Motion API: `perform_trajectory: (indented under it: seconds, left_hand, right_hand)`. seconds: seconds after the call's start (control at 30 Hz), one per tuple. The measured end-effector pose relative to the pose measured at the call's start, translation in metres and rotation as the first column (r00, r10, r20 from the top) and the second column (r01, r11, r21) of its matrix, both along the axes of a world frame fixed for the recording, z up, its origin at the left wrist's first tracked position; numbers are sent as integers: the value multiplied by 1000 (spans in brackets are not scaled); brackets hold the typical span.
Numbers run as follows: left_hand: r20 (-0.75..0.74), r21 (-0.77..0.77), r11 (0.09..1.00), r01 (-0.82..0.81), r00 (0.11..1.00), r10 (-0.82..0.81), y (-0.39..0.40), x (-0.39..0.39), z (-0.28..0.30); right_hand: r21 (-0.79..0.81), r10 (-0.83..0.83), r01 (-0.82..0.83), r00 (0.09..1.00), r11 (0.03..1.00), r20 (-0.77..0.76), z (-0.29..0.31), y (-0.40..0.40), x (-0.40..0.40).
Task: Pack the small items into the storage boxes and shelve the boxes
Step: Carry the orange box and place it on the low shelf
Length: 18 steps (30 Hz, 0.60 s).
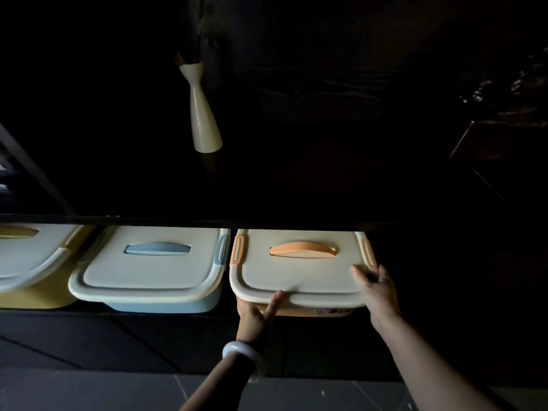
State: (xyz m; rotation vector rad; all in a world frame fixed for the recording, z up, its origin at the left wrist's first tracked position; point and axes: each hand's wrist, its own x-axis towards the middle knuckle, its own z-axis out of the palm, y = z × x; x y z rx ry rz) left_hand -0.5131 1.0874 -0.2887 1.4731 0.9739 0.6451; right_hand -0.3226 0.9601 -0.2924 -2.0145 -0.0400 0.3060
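Head view: shelving step, orange-trimmed storage box [299, 271] partly on dark shelf [178, 220], beside blue box [148, 268]. Left hand [256, 314] gripping front rim, right hand [376, 289] flat on corner, fingers straight. Next, probably: pushing fully in.

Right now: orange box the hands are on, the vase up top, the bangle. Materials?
Orange box: looks like moulded plastic, matte cream lid with rounded edges, orange clip latches and handle.
Vase: probably glazed ceramic, glossy cream with a soft highlight; painted metal possible.
Bangle on the left wrist: smooth, pale, slightly translucent sheen, jade-like stone or glass; resin can't be ruled out.
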Motion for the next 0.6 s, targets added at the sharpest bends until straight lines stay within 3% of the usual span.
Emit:
perform_trajectory:
  seconds: [0.5, 0.6]
  left_hand:
    - [-65, -31, 999, 20, 998, -22, 6, -1, -4]
    - [-86, -50, 999, 12, 996, -16, 7, -2, -3]
  right_hand:
    - [-111, 81, -85, 996, 990, -34, 18, -1, 1]
    - [-219, 119, -130, 991, 967, -61, 31, 1, 2]
